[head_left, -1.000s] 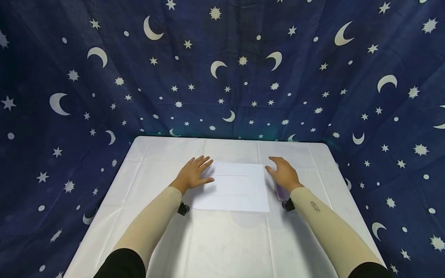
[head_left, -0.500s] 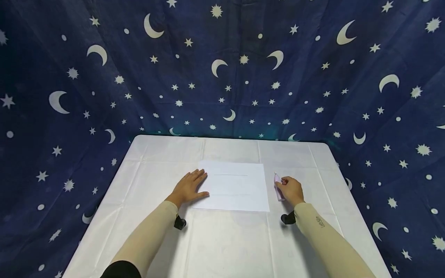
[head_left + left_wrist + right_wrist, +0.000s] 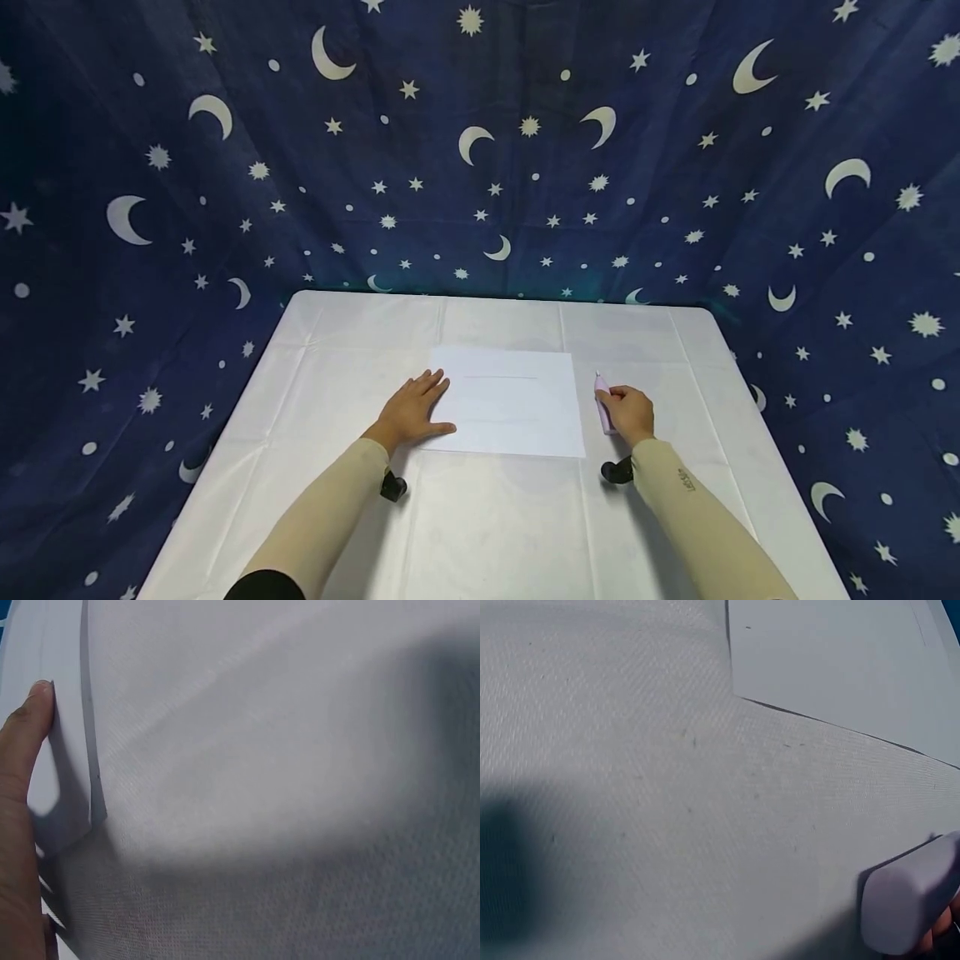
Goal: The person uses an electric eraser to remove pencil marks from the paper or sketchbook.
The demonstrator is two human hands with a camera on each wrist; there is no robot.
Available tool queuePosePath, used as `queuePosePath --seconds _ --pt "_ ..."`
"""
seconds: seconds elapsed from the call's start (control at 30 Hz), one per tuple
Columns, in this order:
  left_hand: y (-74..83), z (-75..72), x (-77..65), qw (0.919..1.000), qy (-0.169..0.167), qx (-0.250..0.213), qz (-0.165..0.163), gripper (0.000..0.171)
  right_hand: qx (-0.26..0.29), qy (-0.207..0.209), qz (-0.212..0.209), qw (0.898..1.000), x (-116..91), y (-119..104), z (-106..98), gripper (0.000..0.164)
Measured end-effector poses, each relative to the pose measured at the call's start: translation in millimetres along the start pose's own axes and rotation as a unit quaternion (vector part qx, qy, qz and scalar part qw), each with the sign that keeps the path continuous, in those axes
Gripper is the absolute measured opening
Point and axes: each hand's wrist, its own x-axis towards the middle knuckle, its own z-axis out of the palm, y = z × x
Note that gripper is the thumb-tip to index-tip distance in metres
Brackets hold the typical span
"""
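Note:
A white sheet of paper [image 3: 510,408] lies flat in the middle of the table, with a thin dark line [image 3: 500,377] near its top and a fainter line lower down. My left hand [image 3: 411,410] rests on the paper's left edge, fingers spread; its thumb [image 3: 30,720] lies on the sheet in the left wrist view. Right of the paper, my right hand [image 3: 632,412] grips a lavender, tapered handheld tool [image 3: 603,400] with a narrow tip pointing away from me. Its blunt rounded end [image 3: 892,911] shows in the right wrist view, fingers partly hidden behind it.
A white cloth with fold creases covers the table [image 3: 495,525]. Behind and beside it hangs a dark blue curtain [image 3: 420,150] with moons and stars. A small black wrist camera [image 3: 617,472] sits under the right wrist, another [image 3: 393,486] under the left.
My left hand has come down onto the paper's left edge, nearer to me. My right hand has lowered and taken hold of the lavender tool, which still lies in about the same spot.

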Motion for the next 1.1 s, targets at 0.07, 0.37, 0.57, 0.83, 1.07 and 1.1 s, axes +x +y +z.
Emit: queuePosePath --seconds 0.07,0.37,0.57,0.83,1.07,1.1 --pt "0.4 2.2 1.7 1.0 0.001 -0.001 -0.001 0.097 0.0 0.0 0.005 1.0 -0.5 0.3 -0.6 0.039" --pt "-1.6 -2.1 -0.2 0.9999 0.001 -0.01 -0.006 0.096 0.01 0.007 0.026 1.0 -0.1 -4.1 2.6 0.038" --pt "1.2 -1.3 1.3 0.9999 0.002 -0.01 -0.004 0.096 0.006 0.01 0.034 0.999 -0.7 -1.5 2.7 0.038" --pt "-1.6 5.6 4.7 1.0 0.007 0.002 -0.006 0.098 0.004 0.013 0.042 0.999 3.0 -1.5 1.5 0.037" --pt "-2.7 6.6 3.6 0.9999 0.01 0.0 -0.005 0.099 0.01 0.005 0.053 0.999 1.4 -3.0 1.0 0.034" --pt "-3.1 6.4 3.1 0.9999 0.008 0.005 -0.006 0.1 0.011 0.005 0.051 0.999 1.4 -3.4 1.1 0.034"
